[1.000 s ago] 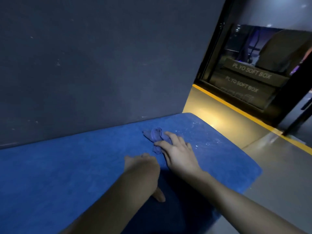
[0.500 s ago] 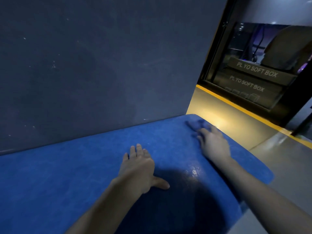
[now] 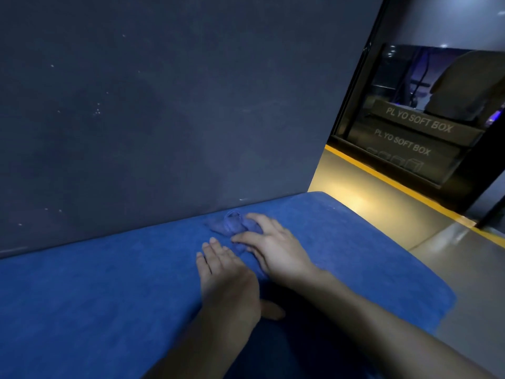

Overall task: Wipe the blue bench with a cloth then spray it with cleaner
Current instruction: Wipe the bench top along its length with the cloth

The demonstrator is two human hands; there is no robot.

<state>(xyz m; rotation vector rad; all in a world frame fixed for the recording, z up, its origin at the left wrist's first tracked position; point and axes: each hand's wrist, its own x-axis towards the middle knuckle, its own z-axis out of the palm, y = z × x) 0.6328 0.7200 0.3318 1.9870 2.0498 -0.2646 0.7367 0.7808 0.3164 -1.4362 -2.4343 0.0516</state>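
The blue bench fills the lower part of the view and runs along a dark wall. A crumpled blue cloth lies on the bench near the wall. My right hand presses flat on the cloth's near edge, with the fingers spread over it. My left hand rests palm down on the bench just left of the right hand, with its fingers apart and nothing in it. No spray bottle is in view.
A dark grey wall panel stands right behind the bench. The bench's right end drops to a grey floor with a yellow line. Stacked boxes marked PLYO SOFT BOX sit at the far right.
My right hand has slid the cloth back left from the bench's far right corner toward the middle, close to my left hand. My left hand stayed flat on the bench.
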